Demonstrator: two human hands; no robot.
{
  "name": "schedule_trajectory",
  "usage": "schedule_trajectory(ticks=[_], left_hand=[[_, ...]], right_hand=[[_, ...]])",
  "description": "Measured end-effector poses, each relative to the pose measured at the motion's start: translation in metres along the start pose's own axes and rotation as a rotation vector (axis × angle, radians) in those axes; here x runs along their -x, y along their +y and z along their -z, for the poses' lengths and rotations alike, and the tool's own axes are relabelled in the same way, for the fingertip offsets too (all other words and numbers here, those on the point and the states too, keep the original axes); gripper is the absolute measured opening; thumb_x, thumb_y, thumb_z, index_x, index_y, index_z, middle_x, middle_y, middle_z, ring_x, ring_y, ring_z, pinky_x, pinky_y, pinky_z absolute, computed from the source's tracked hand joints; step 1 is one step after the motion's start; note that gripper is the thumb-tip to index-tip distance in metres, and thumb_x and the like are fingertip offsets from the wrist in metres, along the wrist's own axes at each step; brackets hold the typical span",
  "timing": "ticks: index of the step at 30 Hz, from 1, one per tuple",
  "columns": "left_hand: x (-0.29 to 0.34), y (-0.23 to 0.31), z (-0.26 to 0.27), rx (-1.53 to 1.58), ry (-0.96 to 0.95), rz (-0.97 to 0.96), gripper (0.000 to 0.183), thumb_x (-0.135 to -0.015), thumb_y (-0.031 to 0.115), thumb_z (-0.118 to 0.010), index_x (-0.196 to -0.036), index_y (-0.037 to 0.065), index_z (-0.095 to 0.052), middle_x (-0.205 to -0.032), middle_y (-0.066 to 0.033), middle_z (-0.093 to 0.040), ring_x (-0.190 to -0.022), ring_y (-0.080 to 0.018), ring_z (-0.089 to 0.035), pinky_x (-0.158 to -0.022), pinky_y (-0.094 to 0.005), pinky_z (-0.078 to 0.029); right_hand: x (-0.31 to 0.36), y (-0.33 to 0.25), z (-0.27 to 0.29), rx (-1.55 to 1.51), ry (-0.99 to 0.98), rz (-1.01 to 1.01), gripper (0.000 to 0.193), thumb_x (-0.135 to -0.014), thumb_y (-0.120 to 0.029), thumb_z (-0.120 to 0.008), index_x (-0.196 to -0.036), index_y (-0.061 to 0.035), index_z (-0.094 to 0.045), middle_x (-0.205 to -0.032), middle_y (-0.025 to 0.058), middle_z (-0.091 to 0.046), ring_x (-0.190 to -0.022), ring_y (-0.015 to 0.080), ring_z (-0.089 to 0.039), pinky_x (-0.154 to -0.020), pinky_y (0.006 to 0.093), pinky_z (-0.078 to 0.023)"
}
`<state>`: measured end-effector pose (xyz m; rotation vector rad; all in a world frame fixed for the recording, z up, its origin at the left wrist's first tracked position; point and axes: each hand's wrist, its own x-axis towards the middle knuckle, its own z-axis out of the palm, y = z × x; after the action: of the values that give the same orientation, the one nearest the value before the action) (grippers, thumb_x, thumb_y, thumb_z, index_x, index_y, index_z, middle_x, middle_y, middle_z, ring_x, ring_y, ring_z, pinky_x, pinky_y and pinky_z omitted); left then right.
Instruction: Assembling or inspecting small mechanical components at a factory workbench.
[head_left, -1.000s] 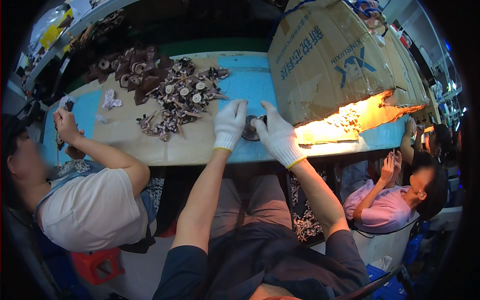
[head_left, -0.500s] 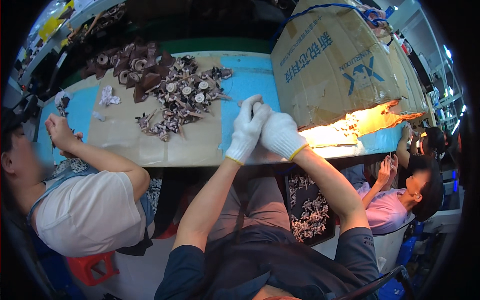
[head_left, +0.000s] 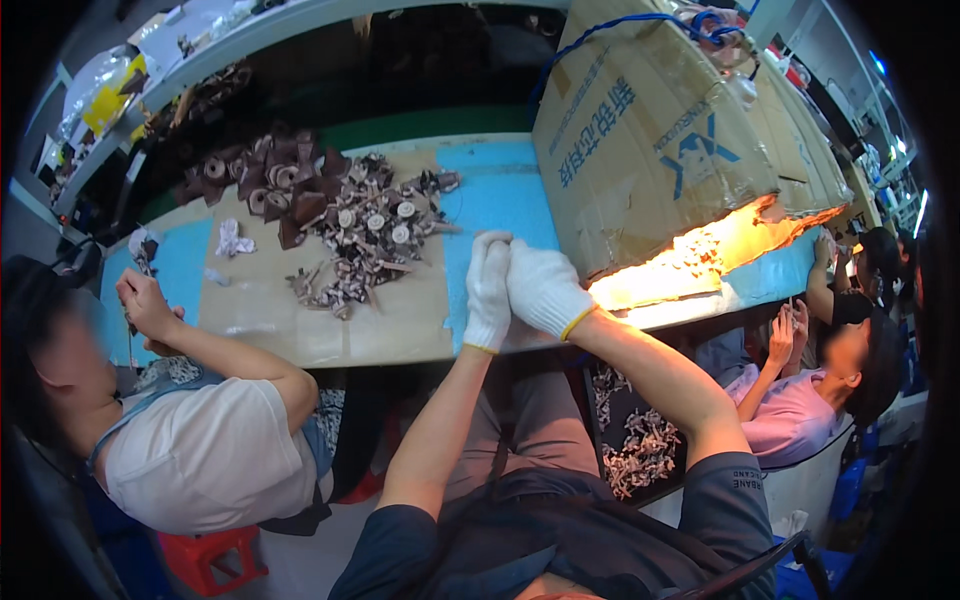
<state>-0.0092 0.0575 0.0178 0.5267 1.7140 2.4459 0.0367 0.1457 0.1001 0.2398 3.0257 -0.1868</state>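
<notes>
Both gloved hands, apart a second ago, are now pressing together, left hand (head_left: 489, 292) against right hand (head_left: 543, 289), above the surface (head_left: 400, 325), hiding whatever small piece they were gripping.

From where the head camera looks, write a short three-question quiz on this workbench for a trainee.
1. True or false: the left hand and the right hand are pressed together, both in white gloves.
2. What stands to the right of the hands? A) a large cardboard box B) a metal bucket C) a stack of plates
3. Fill in: the pile of small brown parts lies on the ______ to the hands' left.

Key
1. True; whatever they hold is hidden between them.
2. A, the cardboard box.
3. Workbench, on its tan surface beside a blue patch.
</notes>
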Motion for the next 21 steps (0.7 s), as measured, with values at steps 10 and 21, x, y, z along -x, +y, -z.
schedule_trajectory(ticks=[10,21], left_hand=[[0.007,0.025,0.014,-0.086,0.066,0.077,0.049,-0.111,0.042,-0.051,-0.133,0.000,-0.064,-0.112,-0.0120,-0.070,-0.097,-0.0176,-0.062,-0.089,-0.0313,-0.051],[0.055,0.030,0.040,0.231,-0.280,0.494,0.035,-0.108,0.035,-0.066,-0.121,0.002,-0.066,-0.097,-0.0052,-0.070,-0.080,-0.0154,-0.068,-0.072,-0.0293,-0.055]], right_hand=[[0.003,0.026,0.000,-0.334,0.244,0.055,0.037,-0.105,-0.031,-0.054,-0.130,-0.0040,-0.060,-0.107,0.0243,-0.075,-0.098,0.0404,-0.076,-0.083,0.0478,-0.060],[0.049,0.025,-0.029,-0.536,0.448,0.227,0.040,-0.110,-0.038,-0.050,-0.135,-0.0080,-0.059,-0.094,0.0160,-0.074,-0.082,0.0304,-0.075,-0.072,0.0423,-0.058]])
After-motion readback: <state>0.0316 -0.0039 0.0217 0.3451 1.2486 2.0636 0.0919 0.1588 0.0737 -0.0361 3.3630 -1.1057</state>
